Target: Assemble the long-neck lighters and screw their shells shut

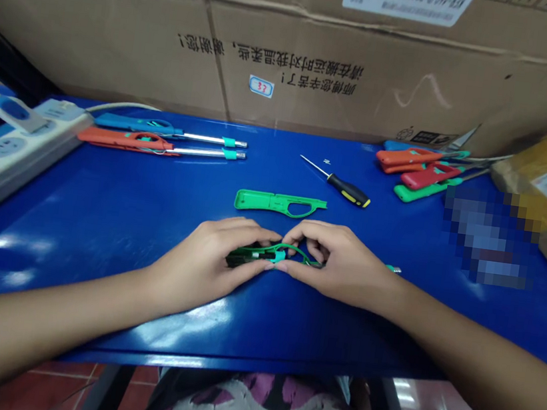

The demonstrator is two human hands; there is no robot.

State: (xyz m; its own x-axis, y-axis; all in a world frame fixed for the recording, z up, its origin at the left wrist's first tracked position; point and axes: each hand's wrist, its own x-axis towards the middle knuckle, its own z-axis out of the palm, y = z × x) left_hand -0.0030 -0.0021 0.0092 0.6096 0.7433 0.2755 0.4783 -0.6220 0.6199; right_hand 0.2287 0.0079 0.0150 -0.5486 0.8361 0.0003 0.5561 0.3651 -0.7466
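Both my hands meet at the middle of the blue table [101,209] over a green lighter body [267,255] with its inner parts showing. My left hand [210,264] wraps the handle end with closed fingers. My right hand [334,260] pinches the trigger loop and covers most of the metal nozzle, whose tip [395,269] pokes out to the right. A separate green shell half [279,204] lies flat just beyond my fingers.
A black-and-yellow screwdriver [341,186] lies behind the shell. A blue lighter [162,128] and an orange one [153,144] rest at back left beside a white power strip [3,149]. Several coloured lighters [421,174] are piled at back right. Cardboard boxes [294,46] wall the rear.
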